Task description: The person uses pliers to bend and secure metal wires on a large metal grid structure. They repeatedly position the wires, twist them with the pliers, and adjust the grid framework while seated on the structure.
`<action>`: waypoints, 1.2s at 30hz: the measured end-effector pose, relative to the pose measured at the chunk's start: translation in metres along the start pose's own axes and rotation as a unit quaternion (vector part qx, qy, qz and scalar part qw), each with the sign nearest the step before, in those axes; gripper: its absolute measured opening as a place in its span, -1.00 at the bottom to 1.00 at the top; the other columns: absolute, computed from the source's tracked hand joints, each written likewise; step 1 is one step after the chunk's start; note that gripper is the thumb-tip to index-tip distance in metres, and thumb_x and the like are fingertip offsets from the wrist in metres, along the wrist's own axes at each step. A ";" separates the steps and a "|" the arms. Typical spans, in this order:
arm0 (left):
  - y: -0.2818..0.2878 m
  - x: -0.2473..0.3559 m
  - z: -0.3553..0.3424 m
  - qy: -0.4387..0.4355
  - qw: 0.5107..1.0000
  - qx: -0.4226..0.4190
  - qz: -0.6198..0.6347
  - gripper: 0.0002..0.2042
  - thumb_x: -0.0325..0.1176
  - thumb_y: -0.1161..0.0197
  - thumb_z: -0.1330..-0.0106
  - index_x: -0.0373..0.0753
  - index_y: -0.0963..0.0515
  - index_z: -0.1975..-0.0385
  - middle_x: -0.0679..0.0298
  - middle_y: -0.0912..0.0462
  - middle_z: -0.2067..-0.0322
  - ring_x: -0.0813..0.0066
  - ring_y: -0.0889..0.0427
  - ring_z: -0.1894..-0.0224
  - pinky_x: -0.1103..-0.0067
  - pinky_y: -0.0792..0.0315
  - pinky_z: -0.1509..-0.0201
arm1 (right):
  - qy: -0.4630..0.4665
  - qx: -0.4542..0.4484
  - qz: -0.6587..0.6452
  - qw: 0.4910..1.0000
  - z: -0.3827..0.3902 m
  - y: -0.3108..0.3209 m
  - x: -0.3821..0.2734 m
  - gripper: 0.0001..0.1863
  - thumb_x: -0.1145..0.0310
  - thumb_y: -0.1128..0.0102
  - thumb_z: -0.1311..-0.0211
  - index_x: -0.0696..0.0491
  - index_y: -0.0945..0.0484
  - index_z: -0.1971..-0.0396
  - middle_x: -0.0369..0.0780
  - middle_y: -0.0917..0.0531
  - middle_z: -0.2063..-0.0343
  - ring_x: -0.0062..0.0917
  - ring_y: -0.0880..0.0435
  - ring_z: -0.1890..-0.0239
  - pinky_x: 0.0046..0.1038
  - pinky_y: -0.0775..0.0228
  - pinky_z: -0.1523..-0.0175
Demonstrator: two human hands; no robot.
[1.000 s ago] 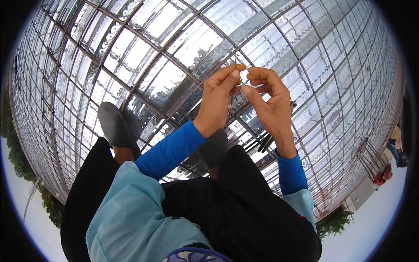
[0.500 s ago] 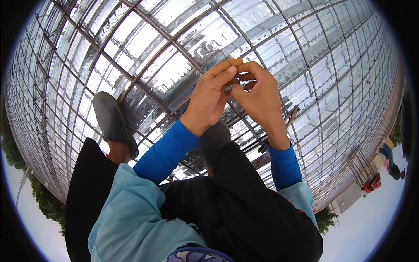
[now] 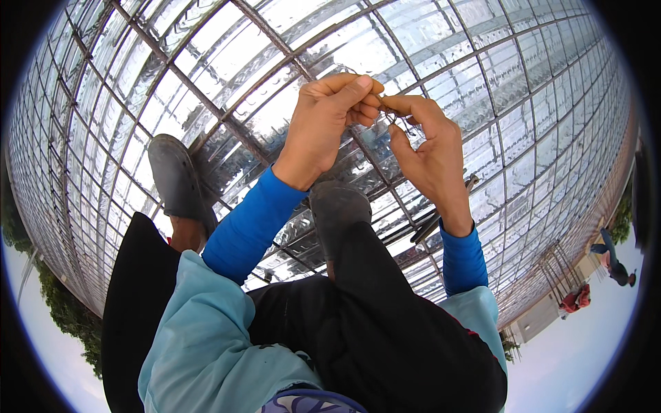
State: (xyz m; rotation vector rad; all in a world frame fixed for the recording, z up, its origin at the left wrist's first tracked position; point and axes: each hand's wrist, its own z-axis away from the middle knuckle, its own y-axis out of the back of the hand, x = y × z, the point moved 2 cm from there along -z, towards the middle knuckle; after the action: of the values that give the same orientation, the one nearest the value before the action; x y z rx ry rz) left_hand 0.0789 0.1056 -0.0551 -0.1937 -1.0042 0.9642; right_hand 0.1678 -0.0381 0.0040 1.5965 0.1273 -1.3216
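Note:
My left hand (image 3: 322, 117) is closed, its thumb pressed to the index finger on a thin dark wire. Just right of it, my right hand (image 3: 430, 148) has curled fingers gripping a tangle of thin wires (image 3: 396, 117), with the thumb a little apart. Both are raised over a grid of rusty steel bars (image 3: 169, 60) laid on shiny silver sheeting (image 3: 261, 103). A metal tool with dark handles (image 3: 423, 232) lies on the grid, partly hidden behind my right wrist.
My feet in dark clogs (image 3: 175, 179) rest on the grid. At the far right are another person (image 3: 613, 261) and a red shape (image 3: 575, 299), too small to make out, near upright bars (image 3: 559, 268). Trees (image 3: 65, 313) line the left rim.
Both hands were close together half a second ago and have drawn apart, my left up and leftward, my right rightward, where more of the wire tangle shows at its fingertips.

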 end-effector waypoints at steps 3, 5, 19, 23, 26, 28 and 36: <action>0.000 -0.004 0.001 -0.025 0.999 0.021 -0.039 -0.75 -0.27 -0.30 -0.48 -0.37 -0.74 0.19 0.24 -0.73 0.42 0.56 -0.64 0.37 0.59 -0.54 0.23 | -0.023 0.007 -0.023 0.999 0.003 -0.008 0.000 -0.68 0.45 -0.38 -0.13 0.09 -0.65 0.07 -0.14 -0.76 0.25 -0.26 -0.73 0.16 -0.24 -0.54 0.10; -0.002 -0.005 0.003 -0.036 0.996 0.037 -0.074 -0.74 -0.25 -0.32 -0.46 -0.35 -0.76 0.16 0.26 -0.74 0.39 0.56 -0.66 0.33 0.57 -0.52 0.19 | -0.044 0.021 -0.018 0.999 0.006 -0.020 0.003 -0.70 0.52 -0.38 -0.15 0.13 -0.64 0.08 -0.16 -0.78 0.21 -0.41 -0.75 0.15 -0.36 -0.55 0.06; 0.012 0.011 -0.009 -0.095 0.988 0.050 -0.114 -0.76 -0.33 -0.29 -0.45 -0.41 -0.74 0.23 0.25 -0.71 0.46 0.59 -0.61 0.41 0.61 -0.50 0.32 | 0.080 0.008 0.133 0.988 -0.009 -0.027 -0.001 -0.59 0.67 -0.28 -0.14 0.13 -0.58 -0.03 -0.13 -0.74 0.26 -0.32 -0.77 0.28 -0.35 -0.59 0.18; 0.008 0.020 -0.017 -0.085 0.991 0.047 -0.096 -0.74 -0.28 -0.29 -0.46 -0.41 -0.74 0.24 0.24 -0.71 0.47 0.57 -0.62 0.40 0.61 -0.50 0.29 | 0.022 0.022 -0.004 1.000 -0.015 -0.029 -0.001 -0.59 0.66 -0.24 -0.26 0.19 -0.56 -0.12 -0.14 -0.75 0.21 -0.45 -0.76 0.30 -0.45 -0.60 0.19; 0.011 0.042 -0.023 -0.023 0.952 0.027 -0.304 -0.68 -0.21 -0.28 -0.47 -0.42 -0.74 0.25 0.23 -0.69 0.53 0.55 -0.61 0.49 0.58 -0.49 0.39 | -0.159 0.018 -0.187 0.969 -0.012 -0.039 0.006 -0.66 0.59 -0.21 -0.38 0.25 -0.55 -0.13 -0.15 -0.75 0.14 -0.62 -0.73 0.33 -0.61 -0.56 0.29; 0.021 0.053 -0.023 -0.065 0.873 0.034 -0.482 -0.68 -0.19 -0.28 -0.47 -0.40 -0.74 0.24 0.19 -0.68 0.56 0.50 -0.60 0.57 0.49 -0.46 0.45 | -0.223 0.006 -0.241 0.945 -0.018 -0.041 0.016 -0.64 0.58 -0.22 -0.37 0.28 -0.54 -0.13 -0.12 -0.75 0.15 -0.62 -0.73 0.36 -0.62 -0.53 0.35; 0.077 0.074 -0.086 -0.267 0.679 0.063 -0.680 -0.71 -0.50 -0.11 -0.39 -0.26 -0.56 -0.07 -0.03 -0.67 0.09 0.03 -0.67 0.00 0.25 -0.53 -0.13 | -0.290 -0.034 -0.271 0.917 -0.065 -0.064 0.027 -0.62 0.55 -0.27 -0.30 0.32 -0.57 -0.10 -0.10 -0.73 0.17 -0.59 -0.74 0.40 -0.65 -0.52 0.43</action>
State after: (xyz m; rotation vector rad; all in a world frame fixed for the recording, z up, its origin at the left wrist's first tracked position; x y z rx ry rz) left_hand 0.1139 0.2307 -0.0983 0.9347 -1.2253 -0.3679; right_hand 0.1826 0.0268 -0.0639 1.0764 0.2575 -2.1478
